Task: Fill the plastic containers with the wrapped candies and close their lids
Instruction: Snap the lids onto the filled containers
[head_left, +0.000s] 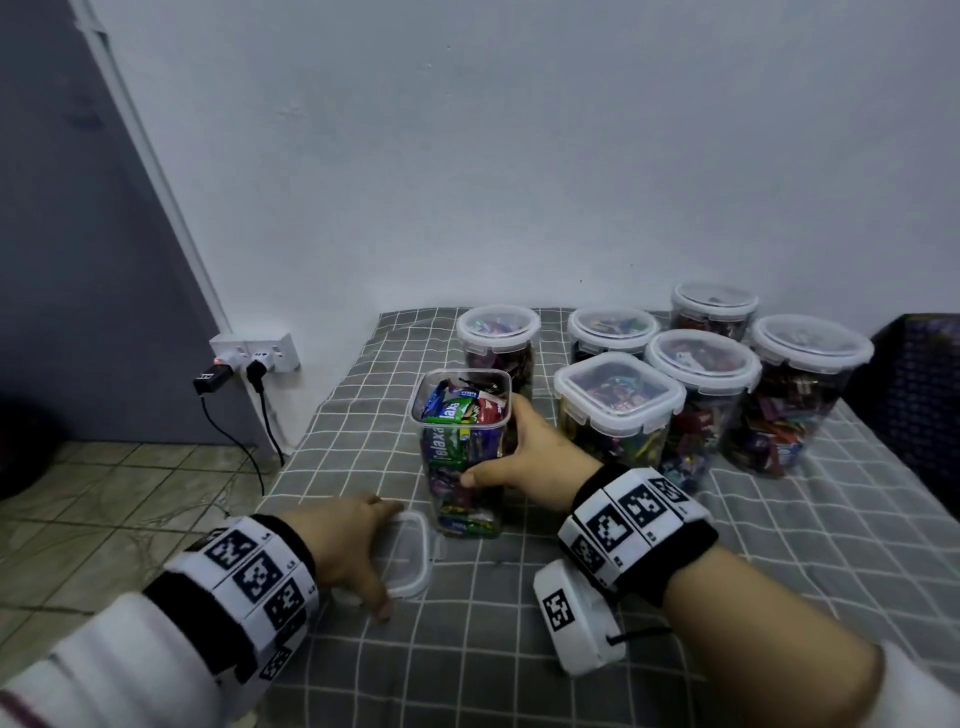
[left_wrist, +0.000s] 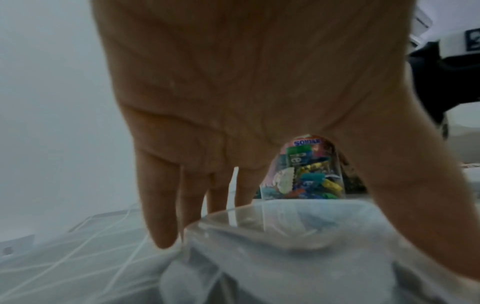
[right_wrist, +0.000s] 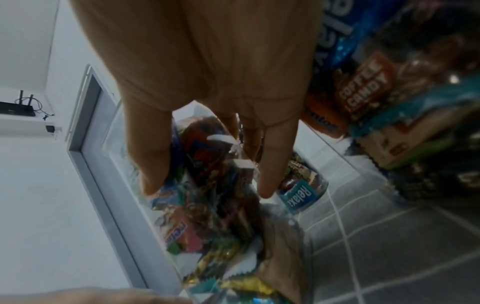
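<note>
A tall square clear container (head_left: 462, 447), lidless and packed to the rim with wrapped candies (head_left: 462, 405), stands on the grey checked cover (head_left: 519, 649). My right hand (head_left: 511, 447) grips it from its right side, thumb on the near wall. In the right wrist view the fingers (right_wrist: 275, 164) lie against the container's wall (right_wrist: 207, 205). Its clear square lid (head_left: 410, 556) lies flat just left of the container's base. My left hand (head_left: 353, 545) spans the lid, fingers at the far edge and thumb at the near one. The left wrist view shows the lid (left_wrist: 285, 236) under the palm.
Several closed, candy-filled containers (head_left: 618, 400) stand in a cluster at the back right, by the wall. A dark basket (head_left: 919, 374) sits at the far right. To the left the cover ends at a tiled floor (head_left: 104, 493), with a wall socket and plugs (head_left: 254, 358).
</note>
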